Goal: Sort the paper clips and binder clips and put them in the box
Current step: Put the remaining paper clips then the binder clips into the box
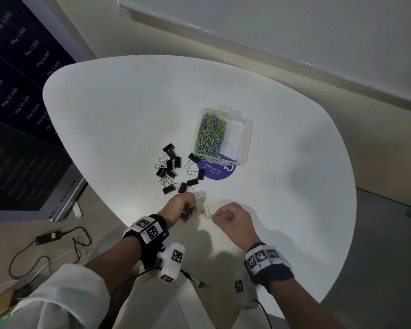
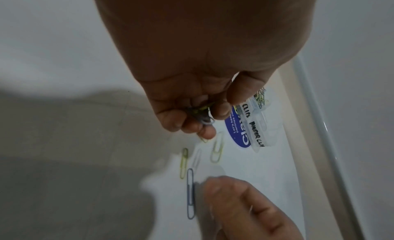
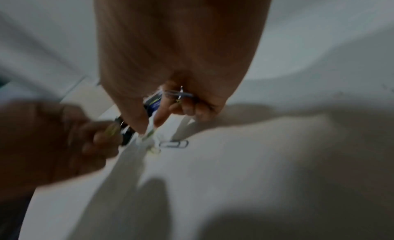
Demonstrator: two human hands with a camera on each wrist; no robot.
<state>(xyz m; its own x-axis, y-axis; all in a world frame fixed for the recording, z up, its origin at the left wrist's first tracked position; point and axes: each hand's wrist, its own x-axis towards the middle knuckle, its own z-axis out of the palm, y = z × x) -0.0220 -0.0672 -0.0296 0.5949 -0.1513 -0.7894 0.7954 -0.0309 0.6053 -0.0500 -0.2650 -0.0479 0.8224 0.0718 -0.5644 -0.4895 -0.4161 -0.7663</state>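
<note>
Two hands gathering | tabletop (image 1: 128, 110) | box (image 1: 243, 129) beyond both grips, paper side filled | left hand (image 2: 192, 98) grip clutches paper clips (image 2: 202, 114) | right hand (image 1: 233, 219) grip curled on clips, reaching blue clip (image 2: 190, 193) between grips | next: fine pinch.

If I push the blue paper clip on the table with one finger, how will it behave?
The blue clip lies flat on the smooth table, so it will probably slide, not roll. It is thin wire, likely very light. Lifting it probably needs a fingertip pinch.

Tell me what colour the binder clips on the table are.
The binder clips are black with silver wire handles. The head view shows it best.
</note>
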